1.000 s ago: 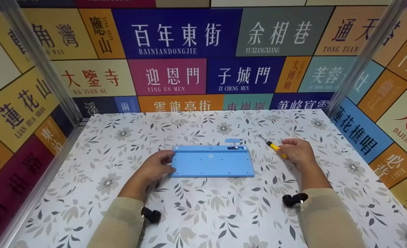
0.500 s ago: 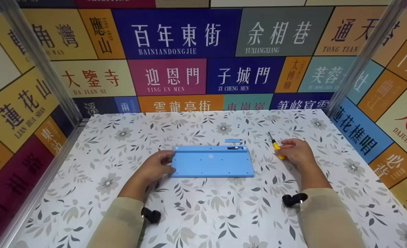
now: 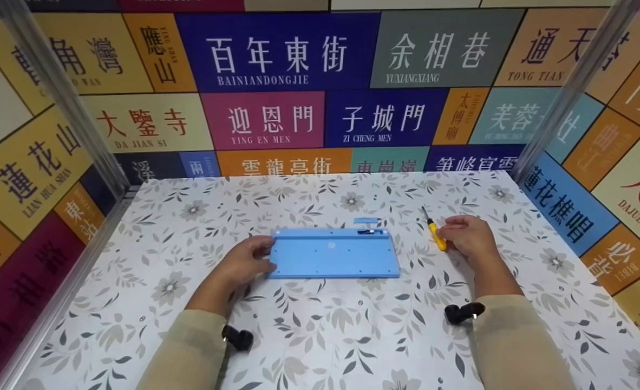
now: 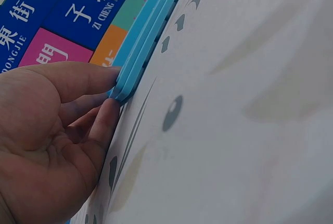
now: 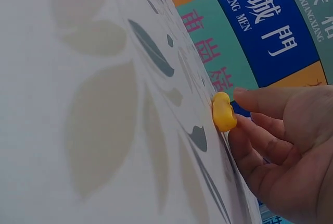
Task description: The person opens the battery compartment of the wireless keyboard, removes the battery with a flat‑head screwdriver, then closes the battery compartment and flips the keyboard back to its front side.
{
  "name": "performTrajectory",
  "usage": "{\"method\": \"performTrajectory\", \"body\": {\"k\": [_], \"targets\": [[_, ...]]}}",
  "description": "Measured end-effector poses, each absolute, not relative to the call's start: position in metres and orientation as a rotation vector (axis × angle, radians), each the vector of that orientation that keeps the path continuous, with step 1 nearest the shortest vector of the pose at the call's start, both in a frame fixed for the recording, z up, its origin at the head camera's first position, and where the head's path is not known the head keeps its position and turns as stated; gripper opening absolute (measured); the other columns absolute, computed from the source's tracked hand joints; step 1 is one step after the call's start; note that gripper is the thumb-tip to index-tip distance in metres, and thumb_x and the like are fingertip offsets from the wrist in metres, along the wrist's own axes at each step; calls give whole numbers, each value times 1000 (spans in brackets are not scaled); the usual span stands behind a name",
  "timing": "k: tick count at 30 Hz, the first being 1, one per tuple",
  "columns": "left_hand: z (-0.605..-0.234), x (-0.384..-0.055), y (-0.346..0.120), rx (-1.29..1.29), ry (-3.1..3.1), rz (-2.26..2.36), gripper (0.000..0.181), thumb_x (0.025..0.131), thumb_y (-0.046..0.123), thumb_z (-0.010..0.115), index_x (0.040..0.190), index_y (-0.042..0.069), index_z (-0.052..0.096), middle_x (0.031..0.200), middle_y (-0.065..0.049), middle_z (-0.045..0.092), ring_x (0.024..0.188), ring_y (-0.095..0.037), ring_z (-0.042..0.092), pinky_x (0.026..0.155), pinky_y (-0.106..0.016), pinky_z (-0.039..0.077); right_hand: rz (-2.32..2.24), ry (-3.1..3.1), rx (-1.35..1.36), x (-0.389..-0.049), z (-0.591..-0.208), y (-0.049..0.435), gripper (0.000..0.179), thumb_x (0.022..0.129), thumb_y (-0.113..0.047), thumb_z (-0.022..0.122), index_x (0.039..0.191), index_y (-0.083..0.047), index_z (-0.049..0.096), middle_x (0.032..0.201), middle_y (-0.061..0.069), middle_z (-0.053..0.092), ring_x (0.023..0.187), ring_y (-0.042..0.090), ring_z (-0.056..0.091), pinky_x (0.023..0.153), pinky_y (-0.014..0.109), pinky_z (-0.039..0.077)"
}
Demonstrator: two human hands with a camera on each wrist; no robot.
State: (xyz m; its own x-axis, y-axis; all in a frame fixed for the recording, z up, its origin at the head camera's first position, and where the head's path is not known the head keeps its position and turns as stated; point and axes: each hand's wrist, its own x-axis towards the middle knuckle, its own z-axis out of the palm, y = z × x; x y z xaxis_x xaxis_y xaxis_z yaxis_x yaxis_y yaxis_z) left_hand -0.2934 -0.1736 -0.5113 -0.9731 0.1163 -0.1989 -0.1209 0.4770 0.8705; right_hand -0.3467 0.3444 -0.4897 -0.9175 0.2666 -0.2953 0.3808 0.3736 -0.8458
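Note:
A light blue keyboard lies face down on the patterned table. Its battery compartment at the far right corner stands uncovered, with a dark battery in it. Just behind lies the small blue battery cover. At the keyboard's left edge, my left hand holds on with thumb and fingers; the left wrist view has its fingertips right against the keyboard corner. A yellow-handled screwdriver lies right of the keyboard, tip pointing away. Loosely bent, my right hand has its fingertips beside the handle.
The white table has a grey leaf and flower print. Behind and at both sides stand panels of coloured signs, with clear posts at the corners. Small black cameras sit at both wrists.
The screwdriver has turned from pointing left-away to pointing nearly straight away. My right hand has drawn slightly right, leaving more of the handle uncovered. My left hand and the keyboard stay put.

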Motion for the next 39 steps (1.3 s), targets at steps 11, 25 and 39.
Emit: {"method": "performTrajectory", "body": {"k": [11,25,39], "targets": [[-513,-290,-176,14,2467,1537,66,90,11,81,152,18,60,150,-9,64,145,-31,55,127,-51,40,-1702,2588,487,-345,-478,332,57,98,-33,79,145,-9,59,118,2,67,107,23,70,89,30,63],[-512,-291,-179,-43,2410,1573,68,88,9,82,151,25,62,152,-4,63,149,-28,53,132,-50,34,-1707,2540,210,-337,-466,292,52,99,-34,77,142,-10,62,119,0,73,114,26,73,97,34,63],[-509,-293,-177,-34,2410,1570,69,89,6,80,153,22,60,158,-3,59,153,-28,49,133,-49,31,-1694,2475,38,-345,-467,253,55,97,-27,80,144,-3,62,119,3,73,116,29,72,108,45,59]]}}
